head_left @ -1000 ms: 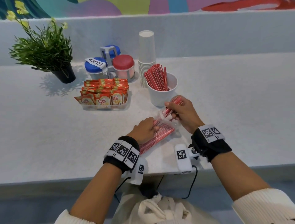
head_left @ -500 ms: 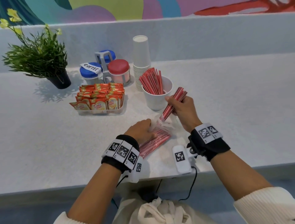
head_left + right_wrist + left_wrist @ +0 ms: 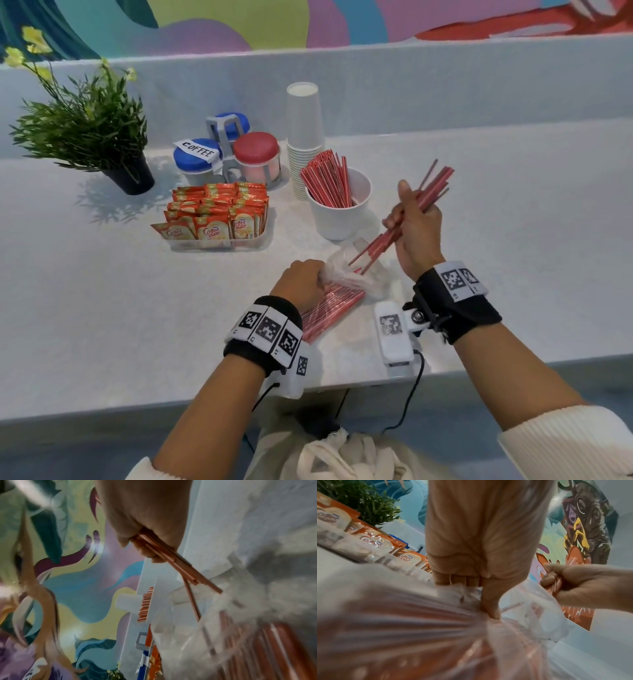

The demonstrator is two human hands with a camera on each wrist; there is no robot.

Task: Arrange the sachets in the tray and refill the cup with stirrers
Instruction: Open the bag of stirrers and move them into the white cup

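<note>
Counter [image 3: 102, 308] supports all items. Tray [image 3: 219, 244] holds upright sachets [image 3: 219, 212] left of the white cup [image 3: 339, 212], which contains stirrers [image 3: 327, 180]. Plastic bag [image 3: 329, 305] of stirrers lies at the near edge; left hand [image 3: 301, 282] grips its gathered opening. Right hand [image 3: 416, 228] is clamped on a stirrer bundle [image 3: 435, 186], raised just right of the cup.

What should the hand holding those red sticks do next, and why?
Probably swing the right hand left over the white cup and drop its bundle of stirrers in. The bundle looks nearly clear of the plastic bag, which the left hand pins down, and the cup has room.
</note>
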